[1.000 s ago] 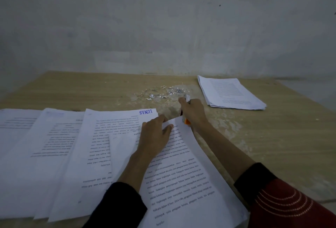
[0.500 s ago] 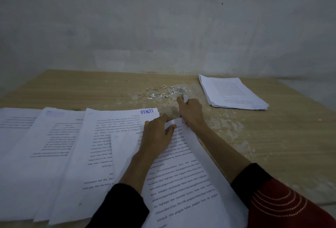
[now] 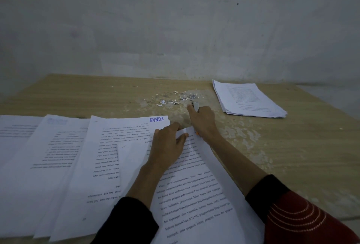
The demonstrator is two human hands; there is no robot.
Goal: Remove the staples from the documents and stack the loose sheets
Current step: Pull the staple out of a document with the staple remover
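A printed document (image 3: 196, 191) lies at the table's front, turned slightly. My left hand (image 3: 167, 146) lies on its upper part, thumb and fingers pinching the top corner. My right hand (image 3: 202, 122) grips a staple remover (image 3: 195, 106), whose grey tip sticks out above the fist and points at a scatter of pulled staples (image 3: 175, 98). An orange bit of the tool shows under the hand. A stack of loose sheets (image 3: 247, 99) sits at the back right.
More documents fan out to the left: one stamped LUNAS (image 3: 116, 146), another (image 3: 52, 146) beside it and a third (image 3: 15, 129) at the far left. The wooden table (image 3: 292, 156) is worn and patchy on the right. A grey wall stands behind.
My right hand with the staple remover has moved away from the document's corner, up toward the staple pile. My left hand has stayed on the corner.
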